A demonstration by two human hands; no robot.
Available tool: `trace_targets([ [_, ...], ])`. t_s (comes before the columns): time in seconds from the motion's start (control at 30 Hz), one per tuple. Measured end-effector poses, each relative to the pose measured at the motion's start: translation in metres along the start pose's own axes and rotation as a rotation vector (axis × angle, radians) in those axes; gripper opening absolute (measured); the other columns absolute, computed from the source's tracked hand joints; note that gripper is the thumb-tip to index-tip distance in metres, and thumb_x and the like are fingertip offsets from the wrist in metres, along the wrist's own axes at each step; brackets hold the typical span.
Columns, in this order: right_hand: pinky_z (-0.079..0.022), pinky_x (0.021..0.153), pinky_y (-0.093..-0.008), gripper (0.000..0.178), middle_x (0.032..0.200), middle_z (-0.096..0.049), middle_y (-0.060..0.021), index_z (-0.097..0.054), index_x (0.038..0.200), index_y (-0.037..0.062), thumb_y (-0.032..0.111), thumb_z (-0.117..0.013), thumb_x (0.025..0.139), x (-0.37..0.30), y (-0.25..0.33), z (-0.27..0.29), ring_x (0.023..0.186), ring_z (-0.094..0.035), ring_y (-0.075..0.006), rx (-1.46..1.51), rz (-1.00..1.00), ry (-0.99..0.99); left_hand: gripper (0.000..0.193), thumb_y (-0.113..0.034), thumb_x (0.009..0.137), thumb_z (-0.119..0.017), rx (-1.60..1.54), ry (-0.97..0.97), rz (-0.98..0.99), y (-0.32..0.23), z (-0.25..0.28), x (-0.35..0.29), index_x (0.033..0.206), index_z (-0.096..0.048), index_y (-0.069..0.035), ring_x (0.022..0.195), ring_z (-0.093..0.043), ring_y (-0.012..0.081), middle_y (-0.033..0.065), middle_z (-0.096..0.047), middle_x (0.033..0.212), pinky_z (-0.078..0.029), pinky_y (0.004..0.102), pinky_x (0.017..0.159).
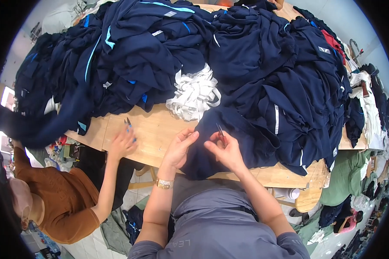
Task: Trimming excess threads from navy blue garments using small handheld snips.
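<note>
My right hand [229, 153] is closed around small thread snips [220, 134] with a red handle, their blades pointing up and away from me. Thumb and fingers of my left hand [179, 149] are pressed together beside the edge of a navy garment [246, 144]; whatever they pinch is too small or hidden to make out. That garment is spread over the near table edge, below and between both hands. Just beyond my left hand lies a heap of white fabric strips [194, 95].
Big piles of navy garments [147, 56] cover the far side of the wooden table [153, 129]. At my left a co-worker in a brown shirt [65, 198] reaches over the table, hand [122, 142] with blue-handled snips. A wooden stool [309, 199] stands at right, under the table edge.
</note>
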State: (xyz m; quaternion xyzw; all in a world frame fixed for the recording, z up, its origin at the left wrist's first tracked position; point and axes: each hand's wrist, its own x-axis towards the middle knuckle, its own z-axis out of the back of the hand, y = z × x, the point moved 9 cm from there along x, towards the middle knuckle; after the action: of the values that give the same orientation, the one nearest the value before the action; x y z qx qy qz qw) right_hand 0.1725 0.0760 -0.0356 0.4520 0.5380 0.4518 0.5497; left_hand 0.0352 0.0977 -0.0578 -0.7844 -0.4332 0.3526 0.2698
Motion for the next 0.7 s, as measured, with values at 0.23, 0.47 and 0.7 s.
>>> trace_targets([
  [0.23,-0.028,0.044,-0.0221,0.023,0.055,-0.040,0.0016,-0.053,0.082,0.0035,0.021,-0.068,0.081,-0.008,0.026,0.017,0.047,-0.034,-0.0056,-0.157,0.229,-0.103,0.019,-0.004,0.085,-0.062,-0.009,-0.024,-0.041,0.000,-0.014,-0.003,0.103,-0.055,-0.004,0.081,-0.057,0.0056,0.0018,-0.062,0.089,-0.044,0.0179,0.075],
  [0.47,-0.040,0.047,-0.0316,0.028,0.064,-0.055,-0.0090,-0.053,0.079,0.0047,0.029,-0.067,0.080,-0.024,0.060,0.028,0.054,-0.055,-0.0254,-0.613,0.562,-0.198,0.023,-0.002,0.087,-0.058,0.286,-0.078,-0.381,-0.037,-0.044,-0.022,0.110,-0.053,-0.003,0.072,-0.049,0.0018,-0.0020,-0.057,0.081,-0.039,0.0145,0.066],
  [0.7,-0.039,0.046,-0.0303,0.028,0.063,-0.051,-0.0042,-0.056,0.073,0.0072,0.030,-0.072,0.073,-0.029,0.078,0.028,0.053,-0.053,-0.0209,-0.761,0.662,-0.214,0.026,-0.005,0.090,-0.055,0.445,-0.027,-0.377,-0.043,-0.058,-0.028,0.115,-0.054,-0.001,0.072,-0.046,0.0009,-0.0019,-0.056,0.082,-0.037,0.0147,0.064],
])
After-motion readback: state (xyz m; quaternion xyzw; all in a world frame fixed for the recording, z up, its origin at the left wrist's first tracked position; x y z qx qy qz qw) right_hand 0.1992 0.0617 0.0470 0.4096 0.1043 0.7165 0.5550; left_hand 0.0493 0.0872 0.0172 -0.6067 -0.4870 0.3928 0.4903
